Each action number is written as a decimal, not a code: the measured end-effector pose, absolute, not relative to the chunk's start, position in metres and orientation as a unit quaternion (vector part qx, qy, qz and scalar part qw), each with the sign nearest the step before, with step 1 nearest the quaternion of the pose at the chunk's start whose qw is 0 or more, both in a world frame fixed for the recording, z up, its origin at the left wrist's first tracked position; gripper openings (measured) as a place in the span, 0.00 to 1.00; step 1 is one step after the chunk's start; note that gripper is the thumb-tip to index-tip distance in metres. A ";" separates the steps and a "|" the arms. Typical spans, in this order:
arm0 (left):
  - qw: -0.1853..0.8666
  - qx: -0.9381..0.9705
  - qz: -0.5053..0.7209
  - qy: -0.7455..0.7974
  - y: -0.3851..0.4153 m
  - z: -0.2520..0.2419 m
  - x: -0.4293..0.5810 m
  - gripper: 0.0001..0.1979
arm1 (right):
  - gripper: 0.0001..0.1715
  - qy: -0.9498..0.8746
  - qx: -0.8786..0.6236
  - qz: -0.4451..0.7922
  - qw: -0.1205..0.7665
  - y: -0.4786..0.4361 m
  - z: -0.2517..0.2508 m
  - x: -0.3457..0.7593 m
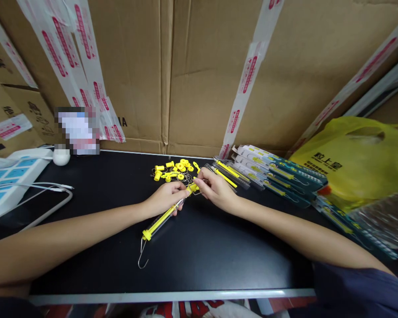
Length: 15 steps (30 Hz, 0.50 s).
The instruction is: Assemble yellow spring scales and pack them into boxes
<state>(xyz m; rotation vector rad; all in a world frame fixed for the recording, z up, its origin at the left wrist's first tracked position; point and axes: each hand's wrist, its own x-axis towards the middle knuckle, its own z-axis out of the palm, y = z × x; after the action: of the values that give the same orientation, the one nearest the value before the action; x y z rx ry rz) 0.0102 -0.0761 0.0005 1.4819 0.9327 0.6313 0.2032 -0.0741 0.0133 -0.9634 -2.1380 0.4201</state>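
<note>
My left hand [166,198] is closed around a clear tube spring scale [162,219] with yellow ends and a metal hook [142,257] hanging at its near end. My right hand [215,191] pinches the yellow cap at the tube's far end, fingers pressed together. Both hands meet over the black table [202,251]. Just behind them lies a pile of small yellow plastic parts [174,170] with thin wire springs.
Clear tubes [227,174] and packaged scales in teal-and-white sleeves [278,176] lie to the right. A yellow plastic bag [358,159] sits far right. A white power strip [9,181] and cable are at left. Taped cardboard boxes [199,75] wall the back.
</note>
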 end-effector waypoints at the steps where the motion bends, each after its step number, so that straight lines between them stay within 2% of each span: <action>1: 0.598 0.638 0.271 0.403 -0.076 0.000 0.010 0.10 | 0.12 -0.836 -0.377 0.146 0.370 -0.074 0.012 0.203; 6: 0.606 0.628 0.266 0.411 -0.074 -0.001 0.009 0.11 | 0.13 -0.844 -0.387 0.070 0.364 -0.073 0.010 0.204; 15: 0.608 0.630 0.262 0.405 -0.074 0.001 0.009 0.10 | 0.13 -0.849 -0.390 0.030 0.356 -0.076 0.013 0.203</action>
<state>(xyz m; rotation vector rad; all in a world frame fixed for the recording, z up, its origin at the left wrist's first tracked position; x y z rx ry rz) 0.0088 -0.0736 0.0012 1.4568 0.9365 0.6048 0.2034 -0.0760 0.0127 -1.0073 -2.1924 0.0773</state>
